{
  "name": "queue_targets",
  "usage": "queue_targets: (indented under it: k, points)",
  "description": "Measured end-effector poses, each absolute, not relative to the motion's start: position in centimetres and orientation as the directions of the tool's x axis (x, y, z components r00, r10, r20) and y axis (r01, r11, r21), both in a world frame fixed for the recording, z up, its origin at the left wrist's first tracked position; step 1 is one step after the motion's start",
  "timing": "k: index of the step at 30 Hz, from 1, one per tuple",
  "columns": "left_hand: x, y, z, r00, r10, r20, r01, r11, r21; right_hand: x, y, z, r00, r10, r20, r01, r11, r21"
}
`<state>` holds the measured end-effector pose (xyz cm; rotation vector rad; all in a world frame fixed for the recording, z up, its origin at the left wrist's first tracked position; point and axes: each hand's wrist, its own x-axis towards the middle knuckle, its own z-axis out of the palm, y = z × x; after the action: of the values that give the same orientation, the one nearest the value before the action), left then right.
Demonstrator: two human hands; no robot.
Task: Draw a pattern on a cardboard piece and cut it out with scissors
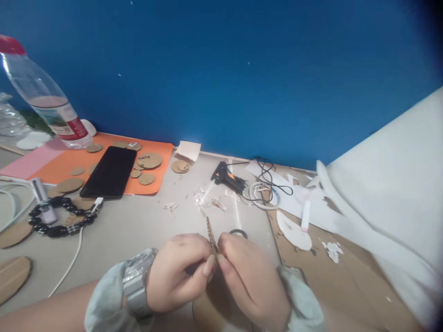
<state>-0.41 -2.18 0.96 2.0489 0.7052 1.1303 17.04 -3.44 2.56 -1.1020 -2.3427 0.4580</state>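
Note:
My left hand [178, 272] and my right hand [249, 276] meet low in the view, fingers curled and pinched together on a thin brown cardboard piece [210, 233] that stands on edge between them. A metal watch [136, 283] sits on my left wrist. A larger brown cardboard shape [214, 302] lies under my hands, partly hidden. A black hot glue gun [226, 177] lies on the table beyond them.
A black phone [110, 172] lies on an orange sheet [157, 157] with several cardboard discs [149, 160]. A plastic bottle [41, 97] leans at far left, a black bead bracelet [58, 219] beside a white cable. White foam sheets [391, 184] and paper scraps lie at right.

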Motion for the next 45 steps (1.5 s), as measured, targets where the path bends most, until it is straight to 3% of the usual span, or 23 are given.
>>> queue_targets:
  k: [8,13,18,22,25,36,45]
  points:
    - [-0.7,-2.3,0.2,0.483,0.721,0.496,0.058,-0.592,0.804,16.9,-3.2,2.2,-0.585,0.703,0.404,0.611,0.71,-0.352]
    - [-0.6,-2.3,0.3,0.463,0.789,0.405,0.224,-0.546,0.807,16.9,-3.1,0.7,-0.62,0.573,0.536,0.58,0.795,-0.179]
    - [-0.5,-2.0,0.9,0.492,0.732,0.471,0.164,-0.609,0.776,17.1,-3.0,1.1,-0.63,0.63,0.455,0.518,0.777,-0.358]
    - [-0.4,-2.1,1.1,0.492,0.75,0.443,0.106,-0.556,0.824,17.3,-2.6,2.4,-0.664,0.685,0.301,0.425,0.677,-0.602]
    - [-0.4,-2.4,1.1,0.489,0.784,0.383,0.111,-0.492,0.864,17.4,-2.5,3.0,-0.679,0.698,0.227,0.388,0.603,-0.697]
    - [-0.3,-2.5,0.7,0.488,0.867,0.102,0.019,-0.128,0.992,17.5,-2.7,2.6,-0.573,0.818,0.053,0.377,0.321,-0.869]
    - [0.0,-2.5,0.6,0.47,0.883,-0.008,-0.058,0.04,0.998,17.1,-2.5,2.4,-0.468,0.882,-0.053,0.272,0.087,-0.958]
